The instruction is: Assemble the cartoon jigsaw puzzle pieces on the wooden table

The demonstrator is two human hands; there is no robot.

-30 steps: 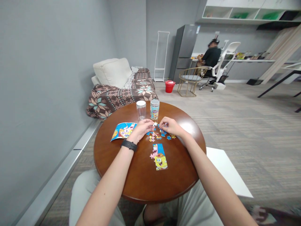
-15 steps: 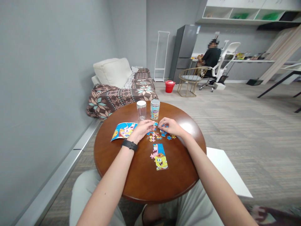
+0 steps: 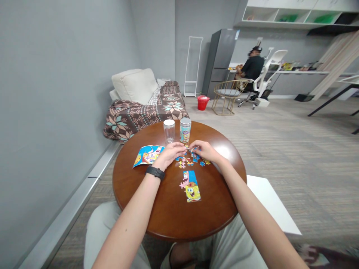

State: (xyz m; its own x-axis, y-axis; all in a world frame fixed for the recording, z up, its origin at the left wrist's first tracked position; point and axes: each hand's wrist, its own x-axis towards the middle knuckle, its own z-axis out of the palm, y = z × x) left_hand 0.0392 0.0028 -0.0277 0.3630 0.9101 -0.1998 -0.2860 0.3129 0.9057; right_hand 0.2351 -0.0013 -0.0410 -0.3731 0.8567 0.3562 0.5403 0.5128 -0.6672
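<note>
Loose jigsaw puzzle pieces [image 3: 195, 157] lie in a small heap on the round brown table [image 3: 168, 216]. At the heap's far side, my left hand [image 3: 173, 152], with a black watch band [image 3: 155, 172] on the wrist, has its fingers closed on a small puzzle piece. Facing it, my right hand [image 3: 204, 150] pinches at a puzzle piece too, fingertips close to the left ones; the pieces are partly hidden by fingers. Nearer to me rests a partly joined puzzle [image 3: 192, 186] with a yellow cartoon face and a pink figure. A curled picture sheet [image 3: 147, 155] lies left of my left hand.
Behind my hands stand a clear jar [image 3: 169, 132] with a white lid and a cartoon-printed jar [image 3: 185, 130]. A draped sofa [image 3: 146, 112] is beyond the table. Farther back are a red bin [image 3: 202, 102], a gold-framed chair [image 3: 228, 93] and a seated person [image 3: 254, 67].
My fingertips have shifted slightly at the heap's far side, and a yellowish piece now shows between them where a blue one showed before. The joined puzzle and the jars stay in place.
</note>
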